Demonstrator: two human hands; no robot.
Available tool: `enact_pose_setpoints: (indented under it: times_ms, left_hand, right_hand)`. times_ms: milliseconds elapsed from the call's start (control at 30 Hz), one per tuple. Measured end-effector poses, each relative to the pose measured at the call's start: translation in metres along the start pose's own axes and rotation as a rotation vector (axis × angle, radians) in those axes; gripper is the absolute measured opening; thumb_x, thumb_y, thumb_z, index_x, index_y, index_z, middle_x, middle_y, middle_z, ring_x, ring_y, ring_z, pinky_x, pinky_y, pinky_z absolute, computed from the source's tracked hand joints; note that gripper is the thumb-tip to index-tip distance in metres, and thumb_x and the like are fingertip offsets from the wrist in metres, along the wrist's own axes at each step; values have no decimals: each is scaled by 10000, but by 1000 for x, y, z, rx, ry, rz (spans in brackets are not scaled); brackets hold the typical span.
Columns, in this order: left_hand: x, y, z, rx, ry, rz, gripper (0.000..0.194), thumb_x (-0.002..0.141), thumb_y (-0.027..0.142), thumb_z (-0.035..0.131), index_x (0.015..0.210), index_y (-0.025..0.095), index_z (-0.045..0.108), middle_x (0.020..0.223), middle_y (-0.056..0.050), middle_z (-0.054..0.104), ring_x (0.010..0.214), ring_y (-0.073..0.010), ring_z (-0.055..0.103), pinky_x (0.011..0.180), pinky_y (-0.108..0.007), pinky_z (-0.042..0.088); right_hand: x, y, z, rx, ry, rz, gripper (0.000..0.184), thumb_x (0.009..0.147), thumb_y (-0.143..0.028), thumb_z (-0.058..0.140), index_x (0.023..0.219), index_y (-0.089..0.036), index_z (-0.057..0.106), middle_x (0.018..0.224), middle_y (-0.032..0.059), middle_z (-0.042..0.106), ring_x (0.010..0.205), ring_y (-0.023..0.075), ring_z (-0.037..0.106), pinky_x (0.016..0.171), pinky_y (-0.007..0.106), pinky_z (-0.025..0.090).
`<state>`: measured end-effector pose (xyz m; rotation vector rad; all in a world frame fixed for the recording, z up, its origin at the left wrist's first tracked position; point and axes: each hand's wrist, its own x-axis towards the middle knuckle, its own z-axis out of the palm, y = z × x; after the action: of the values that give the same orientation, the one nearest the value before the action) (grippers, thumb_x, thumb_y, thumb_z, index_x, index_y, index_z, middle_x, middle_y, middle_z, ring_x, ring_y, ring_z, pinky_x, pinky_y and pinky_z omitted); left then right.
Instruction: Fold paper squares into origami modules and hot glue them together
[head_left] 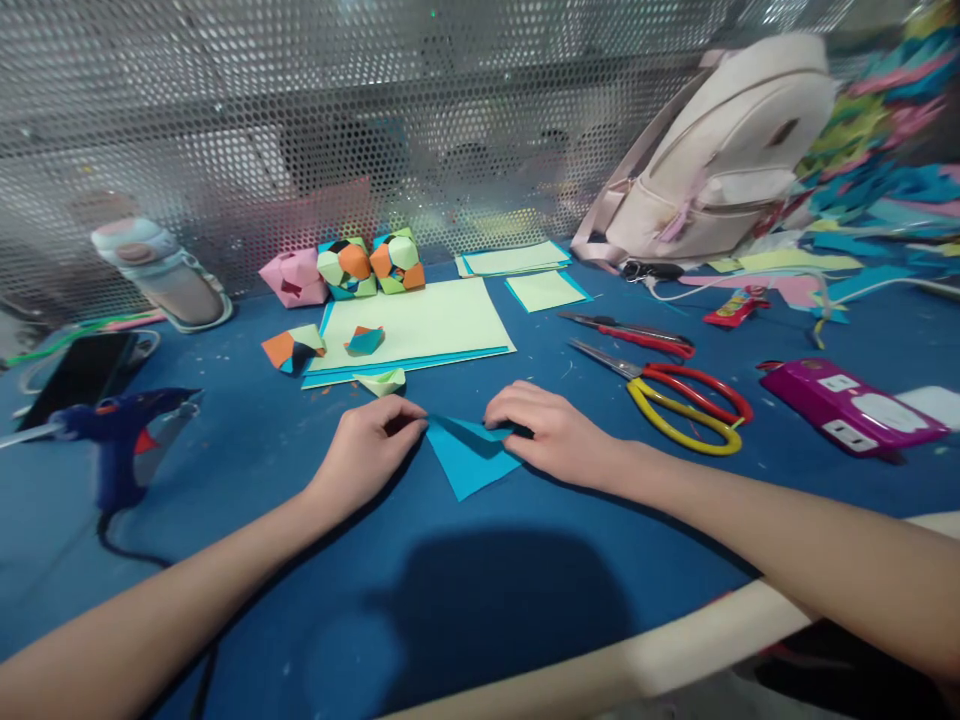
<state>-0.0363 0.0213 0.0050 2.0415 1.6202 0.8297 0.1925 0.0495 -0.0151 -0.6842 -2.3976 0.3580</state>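
A blue sheet of paper lies on the blue table with its far part folded up and over. My left hand pinches its left corner between thumb and fingers. On the opposite side, my right hand has its fingers closed on the right edge; the fingertips are partly hidden. Just beyond my left hand rests a small pale green folded paper piece. Behind it is a stack of pale green and blue sheets, with an orange and teal folded piece on top.
Scissors and a utility knife lie to the right, near a purple case. A glue gun, phone and bottle are left. Folded paper balls and a backpack stand before the perforated metal panel.
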Motion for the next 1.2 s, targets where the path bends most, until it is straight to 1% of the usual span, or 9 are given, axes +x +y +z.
enact_pose_setpoints:
  times_ms: [133,233,300,433,600,733,867,1067,1200]
  left_hand:
    - [1,-2,1,12,-19,35,150,788,231,535,772,181,675,759,-15,702,700,-158,620,656,-253,455]
    - [3,-4,0,18,-24,74,170,796,211,516,803,175,683,796,-28,704,746,-165,630,689,-264,462]
    - [4,-5,-1,29,-22,97,183,802,200,505,816,174,686,816,-34,703,772,-168,634,714,-274,468]
    - [6,-6,-1,53,-15,148,200,811,173,489,822,172,688,823,-40,697,781,-165,633,730,-279,478]
    - [7,-10,2,57,5,223,207,818,136,482,830,148,689,816,-58,680,779,-157,625,732,-274,480]
    - [7,-12,3,77,16,228,198,806,105,485,830,164,673,807,-42,675,769,-150,623,716,-267,479]
    - [7,-13,4,111,34,209,157,796,100,504,824,163,645,768,-26,662,726,-146,615,685,-262,476]
    - [8,-15,5,131,17,274,172,819,98,489,811,156,651,793,-45,652,765,-154,602,716,-277,473]
    - [9,-16,6,128,12,285,174,819,90,490,802,145,653,781,-50,639,754,-153,591,709,-277,472]
  right_hand:
    - [-2,-2,3,-23,31,-136,242,905,-121,400,989,-99,626,995,133,674,949,181,604,835,336,507]
    - [-6,-1,6,-63,-10,-254,297,910,-91,365,1067,-66,616,1112,168,654,1054,193,599,892,349,515]
    - [-8,0,8,-96,-52,-293,323,912,-79,348,1111,-55,602,1169,180,630,1110,197,581,925,361,510]
    - [-9,-1,7,-156,-100,-309,365,918,-62,311,1163,-41,580,1232,189,591,1175,197,543,967,371,495]
    - [-5,-7,3,-179,-169,-369,396,922,-43,275,1195,-12,560,1287,191,546,1269,208,447,1040,367,438]
    - [-3,-6,4,-186,-204,-415,391,931,-60,275,1189,-28,567,1284,179,553,1306,213,391,1046,380,431]
    - [-3,-5,5,-192,-233,-417,372,935,-71,296,1173,-26,579,1278,176,559,1296,235,406,1038,389,439]
    - [-3,-6,4,-226,-264,-401,369,934,-81,306,1196,-74,566,1285,181,552,1297,240,404,1017,410,452]
    - [-4,-8,5,-197,-245,-387,345,915,-82,327,1180,-39,544,1285,199,545,1294,249,407,1009,414,460]
